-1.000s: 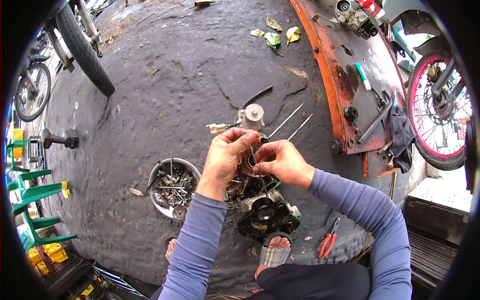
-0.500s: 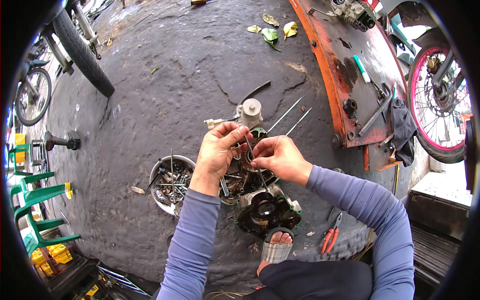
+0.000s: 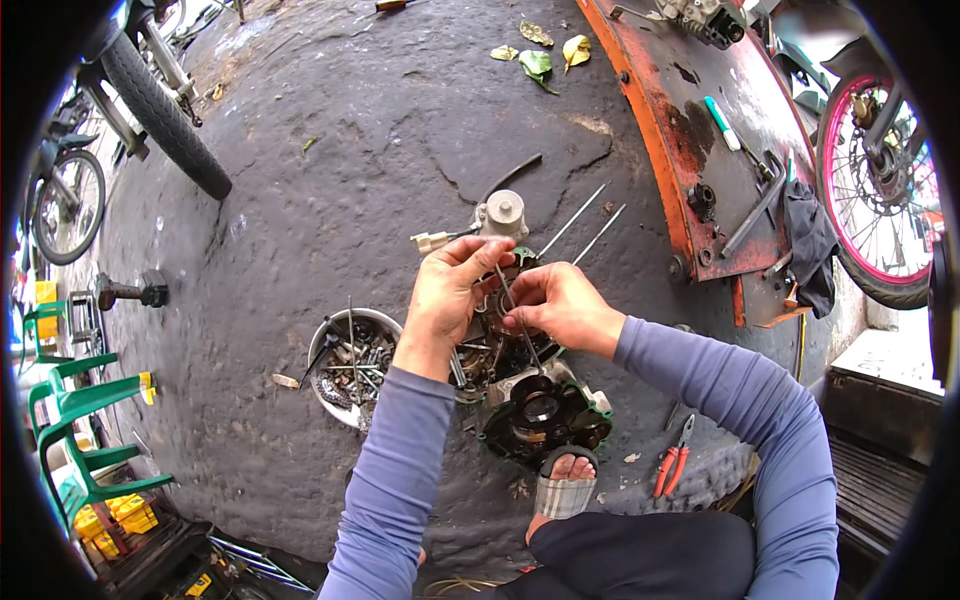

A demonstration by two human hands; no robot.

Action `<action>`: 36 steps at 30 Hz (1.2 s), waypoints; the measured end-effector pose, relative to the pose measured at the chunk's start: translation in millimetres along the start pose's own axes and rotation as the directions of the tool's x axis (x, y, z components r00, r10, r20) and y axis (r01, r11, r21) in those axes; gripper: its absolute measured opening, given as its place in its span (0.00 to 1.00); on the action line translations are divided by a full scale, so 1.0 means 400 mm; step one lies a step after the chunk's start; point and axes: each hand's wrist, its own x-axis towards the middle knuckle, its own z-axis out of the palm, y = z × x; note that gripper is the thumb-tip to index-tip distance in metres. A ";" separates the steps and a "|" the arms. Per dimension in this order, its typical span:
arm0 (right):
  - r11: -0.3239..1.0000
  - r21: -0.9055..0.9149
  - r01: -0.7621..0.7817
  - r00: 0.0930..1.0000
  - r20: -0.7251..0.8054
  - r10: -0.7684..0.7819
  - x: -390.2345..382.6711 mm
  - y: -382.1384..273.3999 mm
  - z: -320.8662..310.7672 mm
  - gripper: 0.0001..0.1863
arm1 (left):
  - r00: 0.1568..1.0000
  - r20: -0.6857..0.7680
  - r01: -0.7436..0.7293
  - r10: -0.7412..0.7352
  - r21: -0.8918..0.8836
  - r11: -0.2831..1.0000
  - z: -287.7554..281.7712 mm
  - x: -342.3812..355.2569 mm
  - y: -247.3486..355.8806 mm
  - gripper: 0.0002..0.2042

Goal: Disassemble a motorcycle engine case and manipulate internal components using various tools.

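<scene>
My left hand (image 3: 450, 296) pinches the upper end of a thin metal rod (image 3: 527, 344) between thumb and fingertips. Lower down, my right hand (image 3: 570, 312) grips the same rod with bent fingers. The rod slants down toward an oily, dark engine case (image 3: 541, 408) on the ground by my foot; whether its tip touches the case, I cannot tell. Behind my hands lie more opened engine parts (image 3: 482, 352), partly hidden. A grey cylindrical motor (image 3: 503, 211) with a cable and pale connector rests just beyond them, near two long studs (image 3: 572, 218).
Left of the engine stands a white bowl (image 3: 315, 385) full of bolts and a chain. Red-handled pliers (image 3: 672, 470) lie right of my foot. An orange metal bench (image 3: 655, 140) carries tools and a rag. Green plastic chairs (image 3: 90, 400) and a motorcycle tyre (image 3: 165, 115) are at left.
Both hands keep hold of the rod and have barely shifted against the engine. The whole view has moved slightly, with the bowl and engine case appearing a little further right.
</scene>
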 end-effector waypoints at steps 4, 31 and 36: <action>0.994 0.111 -0.006 0.998 0.058 -0.001 0.006 -0.009 0.013 0.04 | 0.992 0.122 -0.023 0.011 0.099 0.995 -0.038 0.000 0.013 0.08; 0.989 0.146 -0.012 0.998 0.064 0.002 -0.012 -0.016 0.008 0.07 | 0.970 0.240 0.000 -0.032 0.132 0.991 -0.030 0.009 0.025 0.11; 0.993 -0.099 0.067 0.997 0.034 -0.064 -0.008 -0.013 0.006 0.06 | 0.999 0.026 -0.022 0.018 0.155 0.988 -0.056 0.024 -0.016 0.11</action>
